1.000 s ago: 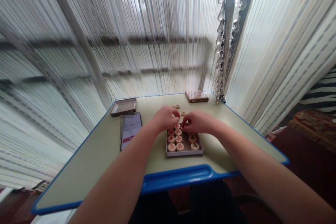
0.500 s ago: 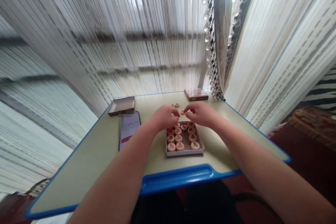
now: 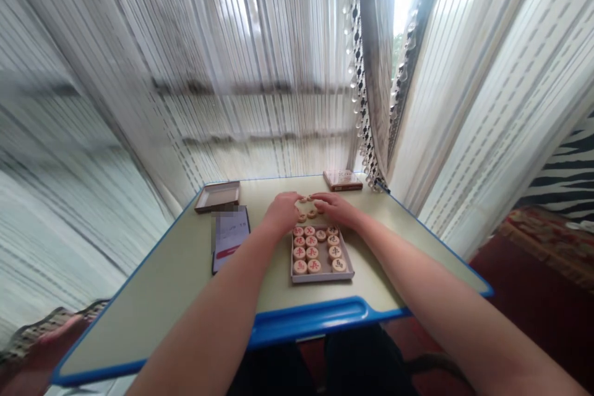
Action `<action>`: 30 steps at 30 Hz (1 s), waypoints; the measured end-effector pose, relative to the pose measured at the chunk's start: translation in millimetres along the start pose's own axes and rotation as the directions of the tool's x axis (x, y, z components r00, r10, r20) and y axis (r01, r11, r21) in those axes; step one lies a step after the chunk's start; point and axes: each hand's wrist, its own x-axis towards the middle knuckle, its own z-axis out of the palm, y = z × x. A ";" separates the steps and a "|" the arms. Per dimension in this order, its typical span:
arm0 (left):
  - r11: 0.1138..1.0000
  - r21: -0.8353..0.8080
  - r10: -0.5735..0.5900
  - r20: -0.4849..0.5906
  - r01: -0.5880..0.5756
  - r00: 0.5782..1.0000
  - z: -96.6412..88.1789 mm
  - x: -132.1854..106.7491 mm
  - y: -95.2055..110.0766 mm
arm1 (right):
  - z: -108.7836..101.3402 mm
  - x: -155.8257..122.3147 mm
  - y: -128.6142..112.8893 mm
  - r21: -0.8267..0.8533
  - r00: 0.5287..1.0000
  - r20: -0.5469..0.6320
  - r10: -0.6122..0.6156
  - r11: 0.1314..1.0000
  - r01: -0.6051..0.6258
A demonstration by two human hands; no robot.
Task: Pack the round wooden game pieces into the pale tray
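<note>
A shallow grey box (image 3: pixel 322 275) on the pale green table (image 3: pixel 176 284) holds several round wooden game pieces (image 3: pixel 315 247) with red or dark marks. Just beyond it lie a few loose pieces (image 3: pixel 310 213). My left hand (image 3: pixel 282 213) rests left of the loose pieces with its fingers bent down over them; what they hold is hidden. My right hand (image 3: pixel 338 207) lies on the far right side of the loose pieces, fingers stretched flat toward them, holding nothing.
A phone (image 3: pixel 229 233) lies left of the box, an empty brown box lid (image 3: pixel 218 196) behind it. A small flat box (image 3: pixel 342 179) sits at the far edge by the beaded curtain (image 3: pixel 366 105). A blue groove (image 3: pixel 306 318) runs along the table's near edge.
Both hands have moved from over the box to the loose pieces beyond it. The box's far rows, covered before, now show pieces. The view has tilted and shifted.
</note>
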 end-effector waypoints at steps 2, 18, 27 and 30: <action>0.999 -0.023 -0.031 0.039 0.032 0.999 6.0 1.7 -1.9 | 3.0 3.7 3.4 -0.040 0.999 0.029 0.044 0.998 -0.042; 0.987 -0.149 -0.059 0.042 0.064 0.997 3.0 -1.7 -0.7 | 2.2 -3.3 4.0 -0.146 0.999 -0.001 0.032 0.989 -0.031; 0.988 -0.156 0.004 0.010 -0.002 1.000 -2.7 -4.1 16.9 | -2.3 -4.3 -0.8 -0.139 0.981 -0.044 0.192 0.971 -0.196; 0.989 -0.145 0.011 0.018 -0.009 1.000 -4.1 -4.8 22.0 | -1.2 -2.9 1.7 -0.043 0.974 -0.061 0.220 0.974 -0.223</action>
